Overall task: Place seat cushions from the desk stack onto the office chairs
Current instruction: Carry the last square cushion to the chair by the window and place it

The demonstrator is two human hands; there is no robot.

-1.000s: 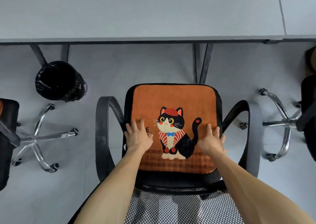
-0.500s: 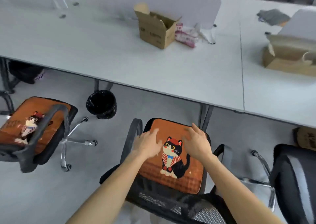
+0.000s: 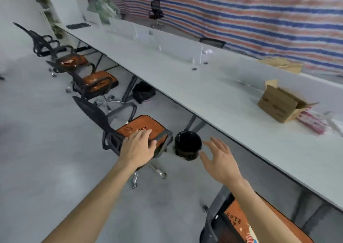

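Note:
My left hand point(image 3: 138, 147) is held out with loose fingers, holding nothing, over the near armrest of a black office chair point(image 3: 96, 116); whether it touches the armrest I cannot tell. That chair carries an orange cat seat cushion point(image 3: 143, 126). My right hand point(image 3: 220, 159) hangs open in the air with fingers spread, above the floor. At the bottom right an orange cushion point(image 3: 239, 222) lies on the nearest chair point(image 3: 211, 226). Two further chairs hold orange cushions point(image 3: 96, 79) point(image 3: 72, 60). No cushion stack shows on the long white desk point(image 3: 185, 79).
A black bin point(image 3: 188, 146) stands under the desk edge between the two near chairs, another bin point(image 3: 143, 92) farther back. An open cardboard box point(image 3: 280, 103) and pink packets point(image 3: 311, 122) lie on the desk. Grey floor stretches to the left.
Both hands have lifted off the cat cushion on the near chair. The view has swung left along the desk, so that chair now sits at the bottom right.

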